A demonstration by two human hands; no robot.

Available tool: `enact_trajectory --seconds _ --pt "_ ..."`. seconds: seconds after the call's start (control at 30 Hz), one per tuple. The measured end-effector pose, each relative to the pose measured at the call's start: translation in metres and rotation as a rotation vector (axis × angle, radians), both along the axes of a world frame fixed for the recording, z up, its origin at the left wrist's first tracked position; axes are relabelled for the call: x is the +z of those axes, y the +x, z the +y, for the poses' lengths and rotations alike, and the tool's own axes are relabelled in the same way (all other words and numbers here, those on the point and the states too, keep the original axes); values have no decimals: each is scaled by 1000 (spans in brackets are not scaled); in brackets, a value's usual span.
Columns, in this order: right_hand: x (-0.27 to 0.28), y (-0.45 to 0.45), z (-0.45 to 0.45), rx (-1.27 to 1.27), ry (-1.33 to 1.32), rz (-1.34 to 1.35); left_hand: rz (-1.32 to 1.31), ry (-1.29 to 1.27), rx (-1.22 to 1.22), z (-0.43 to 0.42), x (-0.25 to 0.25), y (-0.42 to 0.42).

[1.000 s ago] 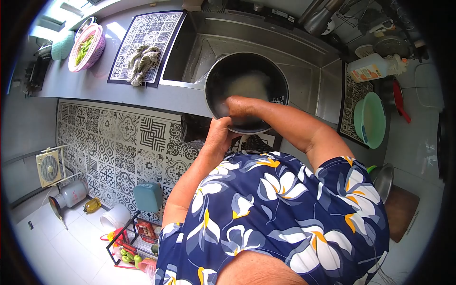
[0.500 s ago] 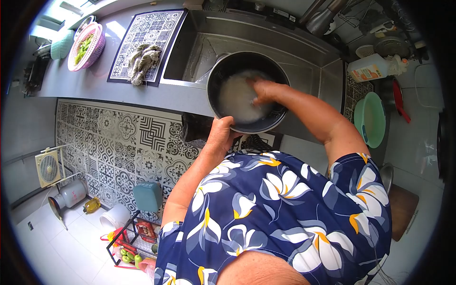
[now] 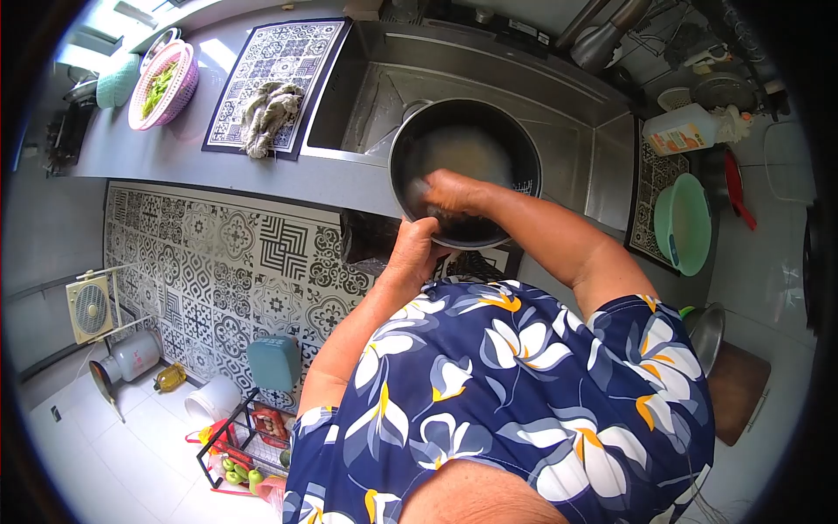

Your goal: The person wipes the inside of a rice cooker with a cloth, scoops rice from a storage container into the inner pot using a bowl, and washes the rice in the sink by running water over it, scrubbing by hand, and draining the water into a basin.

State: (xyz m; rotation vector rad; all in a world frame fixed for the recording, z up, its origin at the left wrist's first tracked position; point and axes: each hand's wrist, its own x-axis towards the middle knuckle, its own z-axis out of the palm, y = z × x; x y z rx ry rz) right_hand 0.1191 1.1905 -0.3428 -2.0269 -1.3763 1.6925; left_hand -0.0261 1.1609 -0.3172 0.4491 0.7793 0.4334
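Observation:
A round dark-lined pot (image 3: 517,144) with a pale rim and measuring marks inside is held at the front edge of the sink (image 3: 576,140). Cloudy, whitish liquid (image 3: 467,153) lies in it; what is at the bottom does not show clearly. My left hand (image 3: 414,244) grips the near-left rim, thumb over the edge and the other fingers underneath. Inside the pot, near that same side, is my right hand (image 3: 449,192). Its fingers are bent downward and smeared by motion, so I cannot make out whether they close on anything.
On the left counter, a grey rag (image 3: 267,118) lies on a patterned mat (image 3: 292,52), beside a pink basket (image 3: 179,92) of greens. To the right stand a green basin (image 3: 683,223) and a plastic bottle (image 3: 681,129). A wire rack (image 3: 253,437) stands on the floor.
My right hand has swept from the pot's right side to its near-left side. The pot appears slightly further right in view, with my left hand still on its rim.

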Motion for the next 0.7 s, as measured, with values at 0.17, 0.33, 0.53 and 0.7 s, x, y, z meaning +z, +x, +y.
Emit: enact_trajectory --seconds 0.17,0.33,0.53,0.7 --pt "-5 47 4 65 515 -497 41 -1 -24 2 7 0" --pt "-11 80 -1 103 493 -562 59 13 -28 2 5 -1" --pt "-24 34 0 233 234 -529 54 0 -40 2 9 -1" --pt "-45 -2 0 222 392 -295 77 -11 -23 2 -1 0"
